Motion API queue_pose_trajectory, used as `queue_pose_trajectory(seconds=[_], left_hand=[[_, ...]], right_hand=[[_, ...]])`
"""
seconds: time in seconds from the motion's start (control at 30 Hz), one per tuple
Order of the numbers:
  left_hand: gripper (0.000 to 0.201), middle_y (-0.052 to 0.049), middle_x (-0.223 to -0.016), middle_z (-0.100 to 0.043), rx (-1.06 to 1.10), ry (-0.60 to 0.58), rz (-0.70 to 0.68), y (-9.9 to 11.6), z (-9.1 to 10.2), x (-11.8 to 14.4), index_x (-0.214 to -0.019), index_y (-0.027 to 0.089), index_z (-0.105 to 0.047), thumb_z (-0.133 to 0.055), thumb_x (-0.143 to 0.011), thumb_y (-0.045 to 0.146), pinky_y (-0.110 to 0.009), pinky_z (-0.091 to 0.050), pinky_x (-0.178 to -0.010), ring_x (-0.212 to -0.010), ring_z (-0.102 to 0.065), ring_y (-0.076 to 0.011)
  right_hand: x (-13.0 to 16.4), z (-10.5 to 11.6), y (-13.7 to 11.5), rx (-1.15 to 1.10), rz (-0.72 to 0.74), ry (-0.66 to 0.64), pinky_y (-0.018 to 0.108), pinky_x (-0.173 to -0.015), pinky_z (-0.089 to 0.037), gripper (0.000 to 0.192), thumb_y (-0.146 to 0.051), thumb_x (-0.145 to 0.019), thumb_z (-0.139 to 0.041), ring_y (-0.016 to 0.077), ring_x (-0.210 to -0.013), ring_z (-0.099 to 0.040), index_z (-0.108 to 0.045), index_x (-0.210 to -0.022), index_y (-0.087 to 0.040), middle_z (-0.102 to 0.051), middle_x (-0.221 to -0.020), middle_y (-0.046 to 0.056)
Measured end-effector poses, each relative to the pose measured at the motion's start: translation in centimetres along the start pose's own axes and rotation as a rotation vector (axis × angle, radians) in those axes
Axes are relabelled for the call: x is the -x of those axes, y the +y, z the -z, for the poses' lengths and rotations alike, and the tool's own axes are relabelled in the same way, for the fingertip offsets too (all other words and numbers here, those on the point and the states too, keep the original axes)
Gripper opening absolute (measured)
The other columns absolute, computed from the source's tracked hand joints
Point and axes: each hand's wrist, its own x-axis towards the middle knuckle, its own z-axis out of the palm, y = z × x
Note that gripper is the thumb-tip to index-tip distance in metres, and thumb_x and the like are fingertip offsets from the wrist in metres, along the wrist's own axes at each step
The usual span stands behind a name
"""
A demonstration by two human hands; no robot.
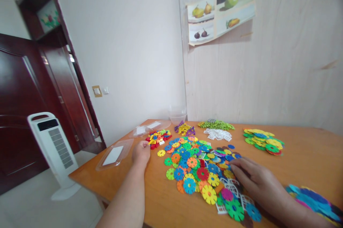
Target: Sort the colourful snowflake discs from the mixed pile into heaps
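At the small red, yellow and blue building bricks (158, 138), my left hand (140, 153) is closed in a pinch. A small yellow brick (150, 143) shows at its fingertips. My right hand (258, 181) reaches over the right side of a large heap of flat, notched plastic discs (192, 162) in many colours. Its thumb and forefinger come together at the heap's edge; whatever is between them is hidden. White plastic fence-like pieces (230, 187) lie mixed into the heap just left of that hand.
Sorted piles stand around the wooden table (297, 160): purple and yellow pieces (184, 128), green pieces (216, 124), white pieces (218, 134), round discs (264, 141) and blue pieces (313, 201). Clear lids (125, 146) lie at left; clear tubs (178, 114) stand against the wall.
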Motion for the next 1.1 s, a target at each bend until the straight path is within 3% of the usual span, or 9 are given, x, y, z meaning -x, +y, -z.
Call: queue_pose_trajectory(seconds=[0.63,0.9,1.1], left_hand=[[0.019,-0.005,-0.101,-0.075,0.045,-0.020,0.004,0.4,0.1,0.5,-0.097,0.022,-0.068,-0.057,-0.081,0.024,-0.025,-0.048,-0.073,-0.089,-0.069,-0.0178],[0.023,-0.003,-0.096,-0.074,0.044,-0.035,-0.043,2.0,1.2,1.8,-0.099,0.023,-0.067,-0.054,-0.082,0.031,-0.025,-0.046,-0.067,-0.085,-0.068,-0.0186],[0.020,-0.001,-0.089,-0.073,0.021,-0.148,-0.178,4.0,0.9,3.1,-0.095,0.022,-0.067,-0.054,-0.082,0.030,-0.025,-0.046,-0.070,-0.082,-0.067,-0.0176]], right_hand=[[-0.1,0.2,-0.3,-0.035,-0.029,0.007,0.029,-0.072,-0.049,0.028,-0.046,-0.095,-0.043,0.0207,-0.084,-0.063,-0.063,-0.096,-0.026,-0.067,-0.093,0.004],[0.0,0.4,-0.6,-0.075,-0.028,0.020,0.031,-0.070,-0.050,0.030,-0.047,-0.094,-0.044,0.0224,-0.082,-0.063,-0.064,-0.095,-0.025,-0.068,-0.091,0.006],[-0.1,0.4,-0.8,-0.099,-0.036,0.023,0.030,-0.072,-0.050,0.029,-0.046,-0.093,-0.045,0.0217,-0.082,-0.064,-0.065,-0.094,-0.026,-0.069,-0.089,0.005]])
